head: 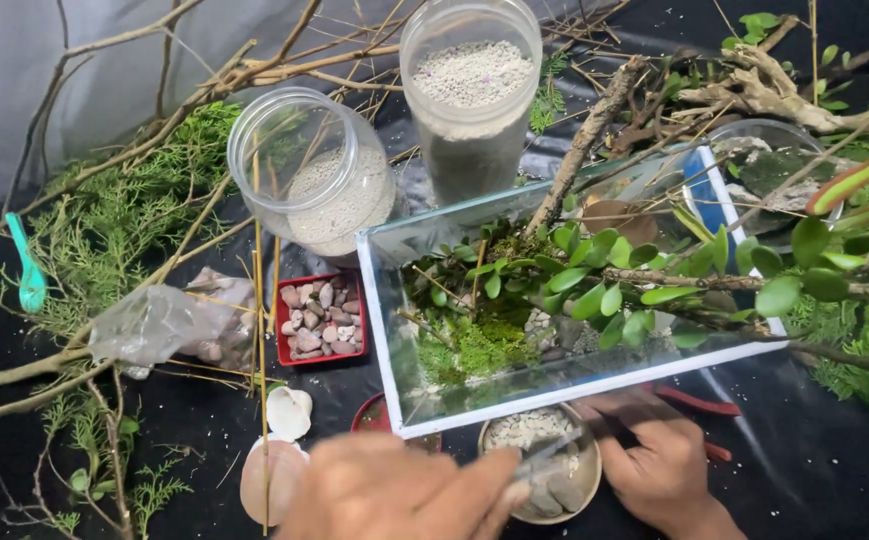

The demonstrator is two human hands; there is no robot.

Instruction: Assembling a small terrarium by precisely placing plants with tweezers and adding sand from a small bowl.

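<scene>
Both hands work at the bottom edge of the view, over a small bowl (539, 470) of pale gravel and grey stones. My left hand (394, 495) is closed around thin metal tweezers (544, 462), and their tip reaches into the bowl; the picture is blurred here, so I cannot tell if a stone is already between the tips. My right hand (659, 455) lies just beside the bowl with fingers bent, near red-handled scissors (699, 405); whether it holds something is not clear.

Just behind the bowl stands the glass tank (554, 300) on the black table (814, 470). It already has green moss, a leafy twig and a dry branch (584, 140) leaning out, so the planting seems mostly done; the front part of its floor looks bare, and I judge that stones are left to place. A red tray (321, 318) of pebbles, two jars of sand (469, 95), shells (287, 412) and a plastic bag (159, 320) wait to the left.
</scene>
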